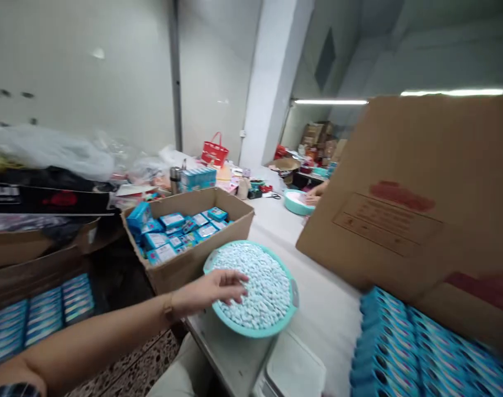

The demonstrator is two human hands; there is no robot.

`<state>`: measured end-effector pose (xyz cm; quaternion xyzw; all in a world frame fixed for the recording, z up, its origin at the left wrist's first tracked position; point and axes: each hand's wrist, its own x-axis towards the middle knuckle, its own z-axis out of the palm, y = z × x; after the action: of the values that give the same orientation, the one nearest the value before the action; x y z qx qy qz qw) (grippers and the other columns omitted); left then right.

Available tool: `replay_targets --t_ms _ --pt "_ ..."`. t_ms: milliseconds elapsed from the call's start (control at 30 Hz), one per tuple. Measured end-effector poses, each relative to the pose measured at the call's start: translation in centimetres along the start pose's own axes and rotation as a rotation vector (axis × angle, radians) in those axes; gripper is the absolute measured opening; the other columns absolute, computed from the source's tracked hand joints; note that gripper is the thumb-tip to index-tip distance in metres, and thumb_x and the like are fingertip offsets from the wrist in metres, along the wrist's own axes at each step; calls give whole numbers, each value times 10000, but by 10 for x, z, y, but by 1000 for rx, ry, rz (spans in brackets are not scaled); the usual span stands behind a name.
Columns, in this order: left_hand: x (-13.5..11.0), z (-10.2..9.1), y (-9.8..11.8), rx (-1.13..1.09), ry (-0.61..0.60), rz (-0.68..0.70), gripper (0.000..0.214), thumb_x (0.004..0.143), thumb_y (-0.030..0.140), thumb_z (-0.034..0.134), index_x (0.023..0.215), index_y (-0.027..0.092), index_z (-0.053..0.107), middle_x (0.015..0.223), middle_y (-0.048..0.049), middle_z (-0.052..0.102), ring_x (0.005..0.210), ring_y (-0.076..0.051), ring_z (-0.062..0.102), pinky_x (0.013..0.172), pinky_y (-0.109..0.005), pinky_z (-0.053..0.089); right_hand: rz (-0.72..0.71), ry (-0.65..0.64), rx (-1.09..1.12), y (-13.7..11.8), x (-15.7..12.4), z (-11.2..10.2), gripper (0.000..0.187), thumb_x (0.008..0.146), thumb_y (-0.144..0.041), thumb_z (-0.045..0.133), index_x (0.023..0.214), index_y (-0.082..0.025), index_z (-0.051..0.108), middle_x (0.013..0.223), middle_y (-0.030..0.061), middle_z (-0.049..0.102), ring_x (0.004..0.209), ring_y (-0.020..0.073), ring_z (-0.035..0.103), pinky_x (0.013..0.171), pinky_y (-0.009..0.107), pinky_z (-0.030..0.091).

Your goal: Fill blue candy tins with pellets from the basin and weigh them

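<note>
My left hand (224,288) reaches in from the left and hovers over a turquoise plastic basin (257,333). Its fingers are loosely curled and apart, and I see nothing held between them. Small pale blue-white pieces (265,281), like pellets or candies, fill the basin nearly to its rim. In front of the basin, at the bottom, lies a flat, whitish square tray or scale top (296,364), partly cut off by the frame. My right hand does not show.
Behind the basin, a cardboard box (201,258) holds loose blue packets (172,220). Rows of blue boxes (394,342) stand at right beside a tall cardboard flap (391,209). Farther along the white table (276,231), another person's hand (316,193) is at a second basin (296,208).
</note>
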<state>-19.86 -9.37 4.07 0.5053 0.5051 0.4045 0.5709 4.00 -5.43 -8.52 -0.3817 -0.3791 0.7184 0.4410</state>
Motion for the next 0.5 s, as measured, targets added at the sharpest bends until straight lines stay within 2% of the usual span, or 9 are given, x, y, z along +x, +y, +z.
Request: replay_targets --t_ms 67,133,200,233,300,367,433,500 --pt "0 -60 15 126 204 103 555 788 463 653 1233 150 546 1099 -110 677 880 -171 658 721 -248 488 -22 -15 -72 -4 17 16 437 817 -498 645 1091 -159 613 928 51 650 762 174 623 614 293 521" --pt "6 -120 25 327 379 136 569 850 480 554 1297 137 478 1139 -122 667 924 -177 660 739 -251 496 -96 62 -207 -10 29 20 514 732 -581 679 1036 -168 643 781 33 644 651 171 591 503 269 451" --pt "17 -179 30 677 536 65 584 895 487 444 1351 123 414 1142 -123 669 936 -186 668 742 -259 506 -195 184 -420 -18 45 19 518 712 -610 667 1002 -180 666 786 48 661 681 194 598 525 286 450" --pt "24 -206 32 740 585 44 618 876 480 476 1361 105 400 1156 -139 661 967 -207 662 774 -277 503 -242 206 -545 -22 54 20 497 719 -607 656 985 -188 679 844 65 679 753 216 616 591 306 479" --pt "38 -254 35 858 638 -9 657 791 448 600 1330 104 451 1174 -151 648 1064 -257 623 865 -309 477 -331 130 -816 -25 75 21 441 731 -590 647 949 -212 711 989 92 696 939 272 621 793 380 501" --pt "55 -291 35 945 637 -71 595 683 343 708 1222 136 564 1201 -153 628 1173 -301 551 952 -340 428 -402 -19 -1052 -24 96 22 402 729 -578 647 940 -249 739 1079 99 694 1062 325 595 945 478 443" --pt "73 -316 33 1019 586 -149 474 600 228 750 1061 174 655 1184 -142 631 1221 -318 503 997 -361 391 -449 -112 -1199 -21 113 22 377 738 -571 635 956 -285 748 1091 99 699 1075 349 600 964 533 427" --pt "92 -332 28 1058 508 -237 381 549 175 774 920 192 691 1082 -118 665 1183 -319 524 993 -377 392 -497 -144 -1261 -22 123 26 344 763 -555 614 952 -298 744 1069 97 705 1042 339 623 930 513 461"
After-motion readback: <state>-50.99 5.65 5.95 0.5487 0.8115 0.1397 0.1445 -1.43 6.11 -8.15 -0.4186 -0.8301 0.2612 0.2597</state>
